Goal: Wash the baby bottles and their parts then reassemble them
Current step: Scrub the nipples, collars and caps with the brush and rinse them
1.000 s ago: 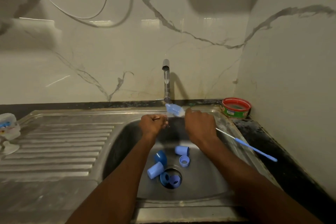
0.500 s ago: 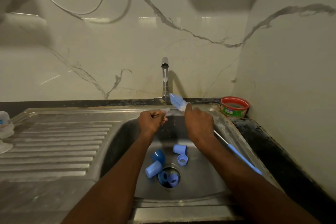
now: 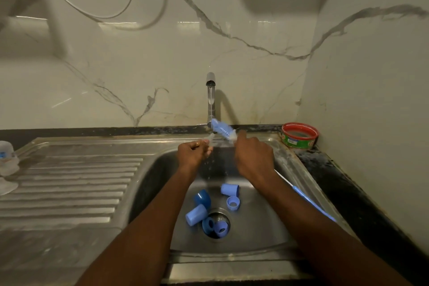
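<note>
Blue bottle caps and rings (image 3: 210, 215) are seen lying loose round the drain (image 3: 217, 225) at the bottom of the sink (image 3: 262, 223), left there, it appears, to be rinsed in turn. Further in, a bottle brush (image 3: 222, 131) is held under the running water: its thin wire is gripped by the curled fingers of the right hand (image 3: 254, 158), with the blue handle (image 3: 313, 205) trailing back along the forearm and the bristled head raised into the stream, seemingly so that soap is carried off it. A small clear part (image 3: 207, 141), probably a teat though too blurred to be named with certainty, is pinched in the closed fingers of the left hand (image 3: 192, 154) just beside the brush head, within reach of the same water. On the desk at far left a washed bottle part (image 3: 7, 158) is set aside, judged to be drying. Behind, the tap (image 3: 210, 100) is open, and a red-rimmed tub (image 3: 300, 135) stands in the corner.
</note>
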A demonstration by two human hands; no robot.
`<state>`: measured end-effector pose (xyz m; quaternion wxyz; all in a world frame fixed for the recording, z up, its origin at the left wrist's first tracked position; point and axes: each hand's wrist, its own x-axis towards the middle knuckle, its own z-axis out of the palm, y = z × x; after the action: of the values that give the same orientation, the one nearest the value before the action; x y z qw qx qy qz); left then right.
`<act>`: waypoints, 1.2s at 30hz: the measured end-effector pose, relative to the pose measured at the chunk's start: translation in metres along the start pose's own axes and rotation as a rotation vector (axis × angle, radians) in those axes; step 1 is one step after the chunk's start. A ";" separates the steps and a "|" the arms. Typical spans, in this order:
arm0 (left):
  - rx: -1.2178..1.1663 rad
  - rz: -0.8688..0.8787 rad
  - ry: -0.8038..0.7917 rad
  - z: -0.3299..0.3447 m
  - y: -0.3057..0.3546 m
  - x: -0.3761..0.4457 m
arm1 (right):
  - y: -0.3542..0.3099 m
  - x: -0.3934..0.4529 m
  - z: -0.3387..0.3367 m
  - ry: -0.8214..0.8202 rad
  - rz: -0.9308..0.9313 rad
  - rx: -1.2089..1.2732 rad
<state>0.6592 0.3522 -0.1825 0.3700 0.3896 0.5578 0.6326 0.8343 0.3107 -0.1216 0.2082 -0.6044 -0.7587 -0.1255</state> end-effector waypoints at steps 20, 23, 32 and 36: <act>-0.804 -0.432 -0.202 0.023 0.008 0.005 | -0.016 -0.004 0.006 0.022 -0.102 0.009; -0.772 -0.446 -0.257 0.033 0.013 -0.003 | -0.014 0.006 0.005 0.028 -0.068 0.031; -0.559 -0.327 -0.135 0.030 0.002 0.004 | -0.011 -0.009 -0.003 -0.030 -0.086 0.071; -0.433 -0.229 -0.253 0.037 0.003 -0.003 | -0.012 0.000 -0.001 -0.026 0.004 0.108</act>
<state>0.6945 0.3645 -0.1770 0.5804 0.3117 0.3994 0.6376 0.8232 0.3070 -0.1201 0.2311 -0.5954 -0.7657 -0.0762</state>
